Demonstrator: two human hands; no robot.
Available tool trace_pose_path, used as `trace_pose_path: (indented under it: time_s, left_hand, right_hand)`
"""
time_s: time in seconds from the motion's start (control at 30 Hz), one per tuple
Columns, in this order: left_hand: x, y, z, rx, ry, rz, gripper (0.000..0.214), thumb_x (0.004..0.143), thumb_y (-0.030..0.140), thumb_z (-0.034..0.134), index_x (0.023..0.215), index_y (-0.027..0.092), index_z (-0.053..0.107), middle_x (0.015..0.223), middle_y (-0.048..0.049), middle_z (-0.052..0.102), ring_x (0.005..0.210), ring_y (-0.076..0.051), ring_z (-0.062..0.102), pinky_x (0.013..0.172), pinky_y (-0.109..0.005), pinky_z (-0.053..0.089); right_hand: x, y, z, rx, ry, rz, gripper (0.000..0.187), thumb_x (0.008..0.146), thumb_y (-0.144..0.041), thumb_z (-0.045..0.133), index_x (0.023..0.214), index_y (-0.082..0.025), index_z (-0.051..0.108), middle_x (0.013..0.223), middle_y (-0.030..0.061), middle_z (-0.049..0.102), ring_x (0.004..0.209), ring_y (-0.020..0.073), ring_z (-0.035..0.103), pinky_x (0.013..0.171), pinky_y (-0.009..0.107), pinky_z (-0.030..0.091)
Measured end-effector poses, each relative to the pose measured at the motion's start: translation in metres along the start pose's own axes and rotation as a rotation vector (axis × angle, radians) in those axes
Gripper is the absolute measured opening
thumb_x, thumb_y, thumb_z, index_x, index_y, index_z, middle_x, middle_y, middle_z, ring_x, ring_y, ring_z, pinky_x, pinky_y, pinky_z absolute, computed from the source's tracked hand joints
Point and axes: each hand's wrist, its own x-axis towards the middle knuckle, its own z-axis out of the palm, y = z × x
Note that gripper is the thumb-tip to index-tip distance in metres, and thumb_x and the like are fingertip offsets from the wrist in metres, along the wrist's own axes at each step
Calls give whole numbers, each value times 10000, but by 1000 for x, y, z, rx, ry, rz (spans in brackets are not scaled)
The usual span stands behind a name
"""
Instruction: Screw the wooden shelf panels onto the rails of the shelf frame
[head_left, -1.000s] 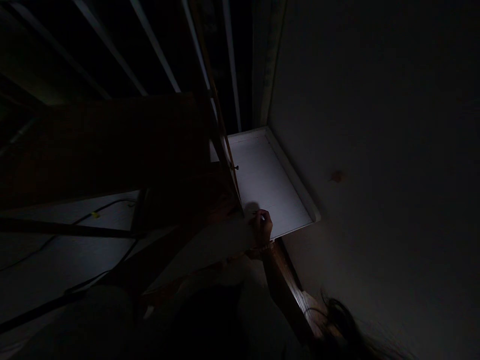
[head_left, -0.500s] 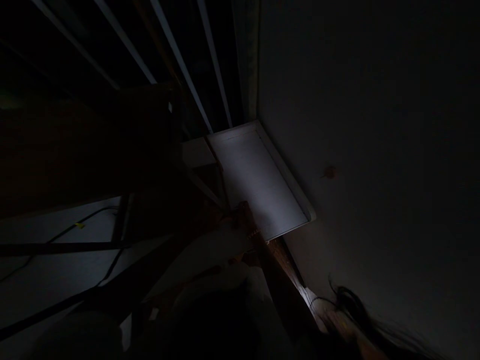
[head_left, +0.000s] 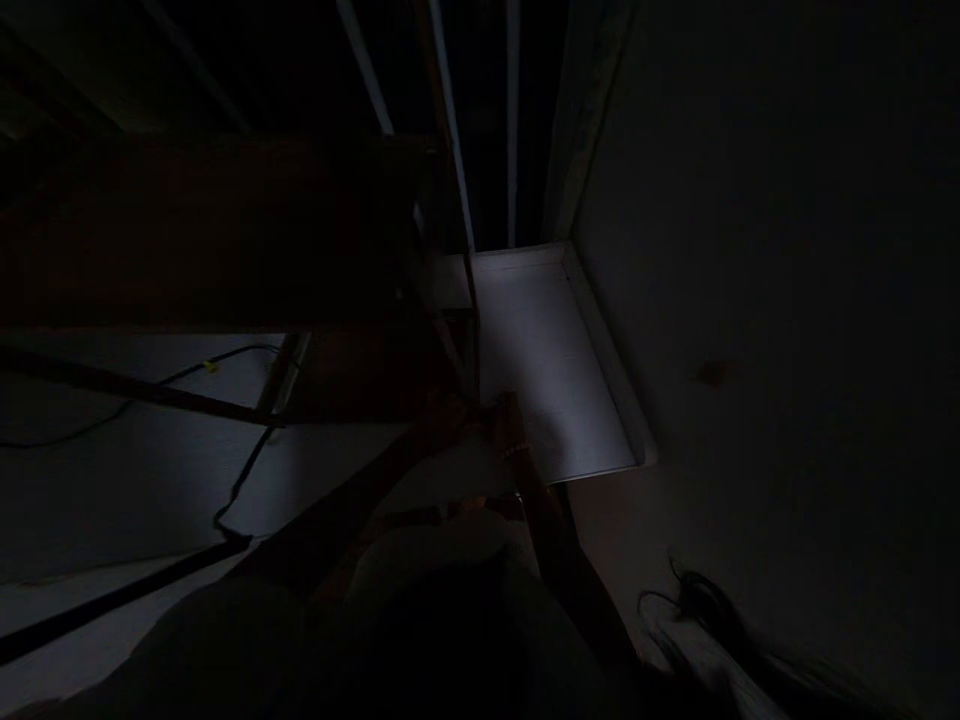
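Observation:
The view is very dark. My right hand, with a beaded bracelet at the wrist, is closed at the left side of a pale window sill. Close beside it, my left hand reaches in from the lower left; its fingers are lost in shadow. Between the two hands is something small and dark that I cannot make out. A thin dark upright strip runs down to the hands along the sill. Whether either hand grips the strip is hidden.
Window bars stand behind the sill. A dark wooden piece of furniture fills the left. Below it a black cable with a yellow tag hangs. A wall rises on the right, and dark strands show at lower right.
My view has turned, so the sill, bars and furniture lie further right in the picture. Both hands stay close together at the sill's left side.

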Motion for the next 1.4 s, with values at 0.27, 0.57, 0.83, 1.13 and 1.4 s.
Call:
trace_pose_path:
  time_s: [0.27, 0.57, 0.83, 1.13, 1.4]
  left_hand:
    - [-25, 9, -13, -42, 78, -83, 428, 846, 396, 325, 1017, 83, 560, 1057, -171, 581, 1043, -266, 491, 890, -516, 286]
    - [-45, 12, 0, -89, 138, -177, 406, 837, 384, 352, 1042, 85, 535, 1169, -166, 517, 1108, -261, 448, 941, -523, 231]
    - [-48, 11, -5, -100, 131, -170, 363, 840, 330, 357, 1025, 76, 541, 1129, -182, 536, 1095, -270, 454, 923, -531, 235]
    - [-50, 8, -1, -92, 125, -134, 382, 847, 333, 340, 1051, 72, 529, 1130, -182, 536, 1124, -266, 425, 926, -527, 222]
    - [-49, 5, 2, -88, 146, -117, 391, 853, 355, 323, 1030, 83, 541, 1122, -165, 546, 1121, -258, 427, 916, -516, 236]
  right_hand:
    - [4, 13, 32, -10, 154, 42, 262, 868, -366, 386, 896, -140, 516, 798, 21, 556, 661, 106, 535, 594, 262, 458]
    - [-22, 17, 34, -14, 16, -49, 264, 812, -449, 310, 738, -211, 399, 659, -7, 516, 588, 119, 485, 539, 245, 425]
    - [-35, -3, 29, -84, -74, -117, 192, 778, -364, 406, 743, -185, 466, 666, 16, 581, 589, 130, 531, 537, 248, 420]
    - [-33, -4, 27, -239, -67, -138, 174, 763, -302, 416, 709, -171, 518, 622, 5, 557, 572, 121, 494, 547, 242, 399]
    - [-26, 5, 23, -260, -97, -118, 199, 750, -301, 416, 703, -158, 545, 653, 33, 581, 594, 136, 514, 552, 255, 404]
